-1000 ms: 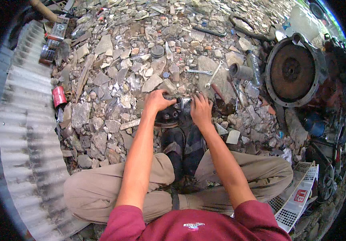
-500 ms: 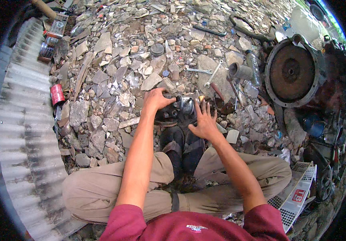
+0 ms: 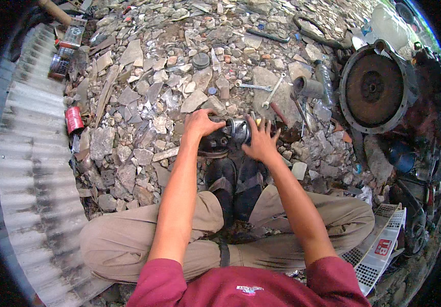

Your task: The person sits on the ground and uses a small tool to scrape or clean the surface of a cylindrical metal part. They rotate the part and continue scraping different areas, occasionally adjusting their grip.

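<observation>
Just beyond my dark shoes (image 3: 223, 187), a black, oily metal part (image 3: 212, 140) with a round base lies on the rubble, and a short silver cylindrical piece (image 3: 239, 132) sits at its right side. My left hand (image 3: 201, 124) grips the left of the black part, thumb reaching toward the silver piece. My right hand (image 3: 262, 141) has its fingers spread at the silver piece's right side, the fingertips at or touching it. A small yellow item (image 3: 258, 122) shows behind those fingers.
Two wrenches (image 3: 274, 90), a metal sleeve (image 3: 307, 87) and a red-handled tool (image 3: 278, 112) lie beyond my hands. A large flywheel assembly (image 3: 371, 87) stands right, above a white plastic crate (image 3: 376, 245). A corrugated sheet (image 3: 31, 169) and red can (image 3: 74, 120) lie left.
My right hand spread its fingers and drew back from the silver piece, then moved slightly forward and left toward it again. My left hand stays on the black part.
</observation>
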